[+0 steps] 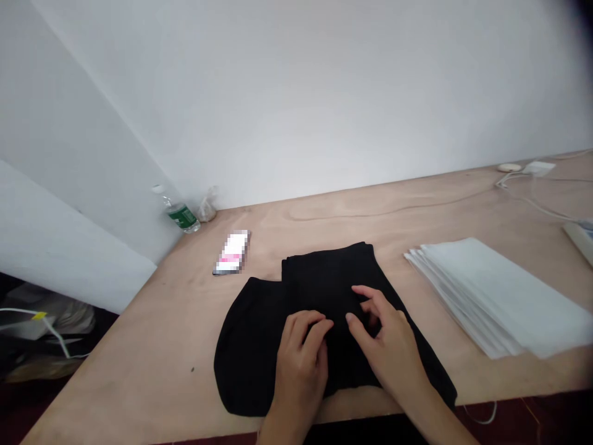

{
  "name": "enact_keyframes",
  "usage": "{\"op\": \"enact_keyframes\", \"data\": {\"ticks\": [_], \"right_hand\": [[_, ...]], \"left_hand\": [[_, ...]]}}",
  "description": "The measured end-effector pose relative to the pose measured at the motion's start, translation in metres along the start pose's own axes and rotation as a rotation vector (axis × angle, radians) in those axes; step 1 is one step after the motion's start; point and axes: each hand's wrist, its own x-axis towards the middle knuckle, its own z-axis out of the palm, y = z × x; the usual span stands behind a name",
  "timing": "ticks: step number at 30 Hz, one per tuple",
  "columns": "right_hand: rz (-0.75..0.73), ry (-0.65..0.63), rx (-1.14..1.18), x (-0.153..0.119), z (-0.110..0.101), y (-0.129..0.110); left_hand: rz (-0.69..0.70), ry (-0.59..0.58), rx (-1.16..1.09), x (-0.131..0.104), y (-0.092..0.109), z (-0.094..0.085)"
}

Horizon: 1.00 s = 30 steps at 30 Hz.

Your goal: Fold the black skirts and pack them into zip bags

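Observation:
A piece of black cloth [319, 281], which looks like a folded garment, lies on the wooden table [157, 346] in front of me. Its left part bulges out in a rounded shape, while the right part has a straight, layered top edge. My left hand [302, 358] rests over the lower middle of the cloth, fingers loosely bent, with nothing visible in its grasp. Just right of it, my right hand [386, 337] hovers over or touches the cloth, thumb and forefinger spread apart. Whether the fingertips press on the fabric is hard to make out.
To the right lies a stack of thin white sheets or bags [504, 290]. A phone [232, 252] with a blurred screen is at the back left, near a plastic bottle [183, 216] and a small clear bag [208, 207]. White cables [528, 194] run along the back right.

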Motion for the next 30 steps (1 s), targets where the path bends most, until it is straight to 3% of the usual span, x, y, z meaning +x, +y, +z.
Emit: {"op": "enact_keyframes", "data": {"ticks": [7,11,15,21,30], "right_hand": [[-0.113,0.0,-0.219,-0.005,-0.002,0.008],[-0.316,0.088,-0.305,-0.001,-0.005,-0.007],[-0.543,-0.125,-0.344,0.019,0.003,-0.014],[-0.486,-0.323,-0.444,0.042,0.019,0.006],[-0.433,-0.291,-0.472,0.039,0.026,0.012]], "left_hand": [[0.068,-0.004,-0.036,0.001,0.0,0.004],[0.082,0.008,-0.051,0.003,0.001,0.006],[0.043,-0.007,-0.079,0.004,0.006,0.009],[-0.062,-0.089,-0.066,0.013,0.01,0.002],[-0.17,-0.432,0.454,0.027,-0.014,0.026]]}}
